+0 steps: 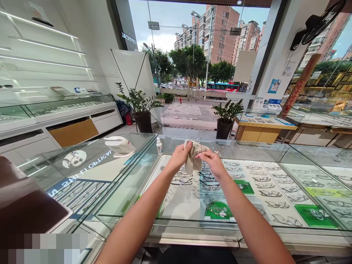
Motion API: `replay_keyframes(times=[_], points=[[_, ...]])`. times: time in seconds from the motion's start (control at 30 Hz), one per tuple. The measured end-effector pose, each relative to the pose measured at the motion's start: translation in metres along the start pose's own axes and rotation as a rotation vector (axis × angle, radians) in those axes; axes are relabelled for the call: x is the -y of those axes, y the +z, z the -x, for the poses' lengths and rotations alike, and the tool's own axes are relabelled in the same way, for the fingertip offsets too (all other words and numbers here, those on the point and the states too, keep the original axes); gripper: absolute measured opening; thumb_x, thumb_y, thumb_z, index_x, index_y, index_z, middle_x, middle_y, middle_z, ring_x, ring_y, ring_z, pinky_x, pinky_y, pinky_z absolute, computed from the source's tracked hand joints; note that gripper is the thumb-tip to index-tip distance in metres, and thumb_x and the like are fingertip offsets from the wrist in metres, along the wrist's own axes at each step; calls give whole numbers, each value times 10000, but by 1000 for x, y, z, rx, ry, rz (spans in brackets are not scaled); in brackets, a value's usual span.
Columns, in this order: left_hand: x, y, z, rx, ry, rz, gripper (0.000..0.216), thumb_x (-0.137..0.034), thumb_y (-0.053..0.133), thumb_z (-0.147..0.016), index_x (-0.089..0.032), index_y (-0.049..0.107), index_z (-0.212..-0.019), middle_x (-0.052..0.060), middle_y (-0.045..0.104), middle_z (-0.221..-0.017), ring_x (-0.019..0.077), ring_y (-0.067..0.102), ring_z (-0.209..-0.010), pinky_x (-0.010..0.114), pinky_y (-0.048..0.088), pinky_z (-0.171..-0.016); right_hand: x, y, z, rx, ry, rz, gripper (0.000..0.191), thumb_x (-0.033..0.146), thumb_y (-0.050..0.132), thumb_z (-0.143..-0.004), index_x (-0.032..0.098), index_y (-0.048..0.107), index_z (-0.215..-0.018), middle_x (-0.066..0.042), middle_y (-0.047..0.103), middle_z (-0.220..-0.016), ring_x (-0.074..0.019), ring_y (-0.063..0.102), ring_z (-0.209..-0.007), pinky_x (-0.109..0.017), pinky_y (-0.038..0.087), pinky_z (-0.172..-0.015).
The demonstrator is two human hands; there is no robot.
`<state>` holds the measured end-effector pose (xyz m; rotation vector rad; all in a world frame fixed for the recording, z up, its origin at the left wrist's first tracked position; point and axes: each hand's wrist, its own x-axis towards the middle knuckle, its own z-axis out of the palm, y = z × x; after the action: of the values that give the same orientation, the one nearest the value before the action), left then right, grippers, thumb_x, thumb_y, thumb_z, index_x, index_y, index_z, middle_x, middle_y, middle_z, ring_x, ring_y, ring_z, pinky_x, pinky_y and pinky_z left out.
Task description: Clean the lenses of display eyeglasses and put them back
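Both my hands are raised over a glass display counter. My left hand pinches the upper part of a beige cleaning cloth. My right hand is closed on the cloth's other side, and a thin glasses frame seems wrapped inside it, mostly hidden. Rows of spectacles lie under the glass beneath my hands.
A small white spray bottle stands on the glass left of my hands, and a white device farther left. A dark object lies at the near left. Two potted plants stand by the shop window beyond the counter.
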<state>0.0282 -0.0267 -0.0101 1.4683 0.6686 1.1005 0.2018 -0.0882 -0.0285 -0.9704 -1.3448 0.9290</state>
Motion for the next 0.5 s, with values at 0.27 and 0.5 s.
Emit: replay_keyframes(times=[0.27, 0.5], points=[[-11, 1, 8, 156, -77, 163, 496, -587, 836, -792, -134, 676, -912, 30, 687, -777, 127, 594, -648, 233, 464, -634, -2, 1, 0, 14, 5, -63, 293, 547, 791, -806, 264, 860, -842, -66, 720, -1088, -280, 587, -1155, -424, 402, -1096], [-7, 16, 10, 66, 59, 145, 433, -476, 906, -739, -137, 660, -855, -19, 606, -654, 90, 511, -581, 203, 411, -589, -5, 8, 3, 97, 37, -137, 335, 567, 822, -785, 233, 842, -812, -64, 738, -1103, -260, 622, -1060, -415, 438, -1050]])
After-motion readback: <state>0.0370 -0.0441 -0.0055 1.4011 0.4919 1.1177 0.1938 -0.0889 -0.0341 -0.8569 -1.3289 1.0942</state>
